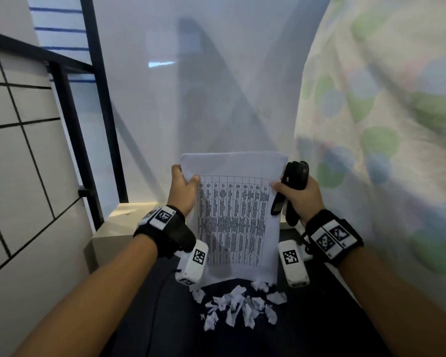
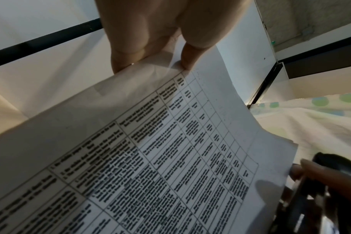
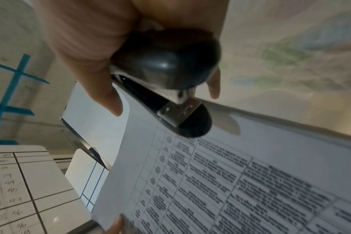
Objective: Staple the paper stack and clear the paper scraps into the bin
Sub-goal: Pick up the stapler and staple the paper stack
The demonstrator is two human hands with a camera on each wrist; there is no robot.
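Head view: the left hand [image 1: 182,188] pinches the upper left corner of the paper stack [image 1: 236,217], which stands upright at the frame's centre with its bottom edge low near the dark surface [image 1: 319,318]. The right hand [image 1: 300,198] has its grip wrapped round a black stapler [image 1: 292,188] at the stack's right edge, its thumb touching the sheet. Paper scraps [image 1: 238,306] lie in a loose heap on the surface just below the stack. No bin is visible.

Left wrist view: thumb and fingers [image 2: 187,55] clamp the corner, and the page bows away toward the stapler at lower right.

Right wrist view: the stapler's mouth stands narrowly apart beside the top edge, apparently not yet over the paper.

Risks: held by one corner, the bowed sheets could fan apart, so a staple might miss the back pages or land crooked; swinging the stack could scatter the scraps.
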